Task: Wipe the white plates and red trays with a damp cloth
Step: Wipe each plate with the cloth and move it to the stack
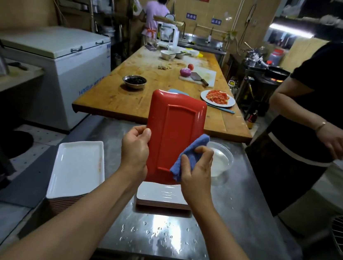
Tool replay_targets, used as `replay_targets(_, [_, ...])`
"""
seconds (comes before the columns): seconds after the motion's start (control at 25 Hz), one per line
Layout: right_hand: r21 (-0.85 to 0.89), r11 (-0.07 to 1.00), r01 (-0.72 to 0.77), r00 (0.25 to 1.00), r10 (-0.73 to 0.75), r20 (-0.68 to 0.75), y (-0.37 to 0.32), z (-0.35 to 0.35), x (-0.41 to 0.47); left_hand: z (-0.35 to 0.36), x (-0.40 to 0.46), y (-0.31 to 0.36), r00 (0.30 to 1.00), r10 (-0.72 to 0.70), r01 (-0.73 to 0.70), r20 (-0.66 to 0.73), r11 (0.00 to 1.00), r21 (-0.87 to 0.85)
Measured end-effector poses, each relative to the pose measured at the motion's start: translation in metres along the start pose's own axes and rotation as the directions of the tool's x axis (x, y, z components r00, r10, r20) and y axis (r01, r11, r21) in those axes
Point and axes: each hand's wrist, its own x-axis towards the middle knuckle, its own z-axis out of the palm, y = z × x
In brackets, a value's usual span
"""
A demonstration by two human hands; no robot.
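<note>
A red tray (173,130) stands nearly upright above the steel table, its underside facing me. My left hand (135,149) grips its left edge, thumb on the underside. My right hand (197,169) holds a blue cloth (186,159) bunched against the tray's lower right edge. Under the tray lies a stack of plates (163,196), white on top with red edges below. A second stack of white rectangular plates (78,168) sits to the left.
A clear plastic bowl of water (221,159) stands just right of my right hand. Water drops dot the steel table (153,233). A wooden table (139,102) with food lies ahead. A person in black (310,116) stands close on the right.
</note>
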Motion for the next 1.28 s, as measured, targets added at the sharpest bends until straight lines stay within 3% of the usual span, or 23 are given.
replay_targets(0.12, [0.144, 0.984, -0.109, 0.994, 0.106, 0.023, 0.000, -0.012, 0.005, -0.002, -0.001, -0.008, 0.997, -0.071, 0.074, 0.032, 0.994, -0.084])
replay_targets(0.24, [0.152, 0.981, -0.121, 0.993, 0.118, 0.024, -0.003, -0.027, 0.019, -0.014, 0.003, -0.013, 0.959, -0.164, 0.173, 0.229, 0.985, -0.017])
replay_targets(0.32, [0.086, 0.992, -0.093, 0.995, 0.090, 0.045, -0.004, -0.037, 0.026, -0.022, 0.016, -0.005, 0.938, -0.182, 0.120, 0.296, 0.969, 0.216])
replay_targets(0.44, [-0.004, 1.000, -0.020, 0.986, 0.021, 0.164, -0.006, -0.054, 0.034, -0.024, 0.043, 0.025, 0.930, -0.054, -0.108, 0.364, 0.906, 0.409])
replay_targets(0.52, [-0.048, 0.998, 0.034, 0.961, -0.019, 0.277, -0.010, -0.062, 0.039, -0.020, 0.057, 0.046, 0.859, -0.071, -0.224, 0.506, 0.838, 0.498])
replay_targets(0.64, [-0.094, 0.991, 0.095, 0.917, -0.050, 0.396, -0.018, -0.068, 0.045, -0.012, 0.062, 0.061, 0.705, -0.312, -0.187, 0.636, 0.783, 0.592])
replay_targets(0.72, [-0.117, 0.984, 0.137, 0.899, -0.074, 0.432, -0.020, -0.069, 0.049, -0.011, 0.058, 0.057, 0.666, -0.357, -0.155, 0.655, 0.793, 0.590])
replay_targets(1.0, [-0.242, 0.896, 0.373, 0.877, -0.255, 0.408, -0.034, -0.045, 0.060, -0.009, 0.041, 0.047, 0.776, -0.217, -0.133, 0.591, 0.861, 0.491])
replay_targets(1.12, [-0.338, 0.787, 0.516, 0.845, -0.403, 0.352, -0.043, -0.031, 0.062, -0.011, 0.035, 0.046, 0.797, -0.199, -0.105, 0.570, 0.884, 0.455])
replay_targets(1.28, [-0.392, 0.772, 0.501, 0.857, -0.377, 0.352, -0.020, -0.048, 0.060, -0.028, 0.039, 0.046, 0.836, -0.252, 0.029, 0.487, 0.907, 0.421])
